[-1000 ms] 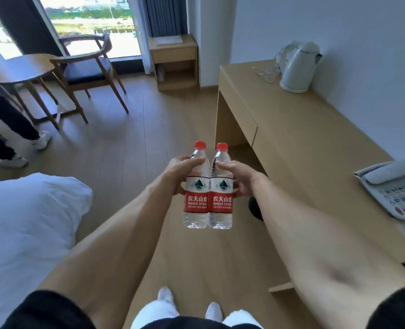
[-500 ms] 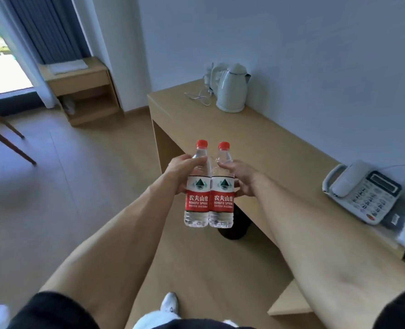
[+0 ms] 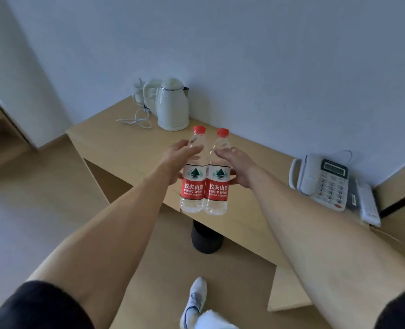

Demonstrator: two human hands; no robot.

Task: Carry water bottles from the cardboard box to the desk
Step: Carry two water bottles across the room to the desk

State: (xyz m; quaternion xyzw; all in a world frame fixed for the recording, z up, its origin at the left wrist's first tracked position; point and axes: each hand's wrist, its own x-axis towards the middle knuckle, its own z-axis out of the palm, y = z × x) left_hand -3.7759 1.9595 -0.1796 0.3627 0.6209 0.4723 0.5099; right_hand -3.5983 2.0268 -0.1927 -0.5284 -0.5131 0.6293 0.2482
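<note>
Hidden: the far sides of both bottles and most of the fingers behind them; the cardboard box is out of view; the small print under the label names is too blurred to read.
Wall: pale, plain, well beyond the fingers, behind the worktop.
Floor: light wood, below the fingers; a white shoe shows at the bottom edge.
Worktop: light wood, under and beyond the fingers, running from upper left to lower right.
Kettle: white, upright, beyond the fingers by the wall, its cord looped on the worktop to its left.
Telephone: pale, with keypad, well to the right of the fingers; a stack of papers beside it is partly cut off.
Dark round object: on the floor under the worktop edge, below the fingers; what it is I cannot tell.
Left hand: fingers curled round the left bottle.
Right hand: fingers curled round the right bottle.
Bottles: clear, red caps, red-and-white labels with a green mountain mark, upright, touching side by side, held in the air over the near edge of the worktop.
</note>
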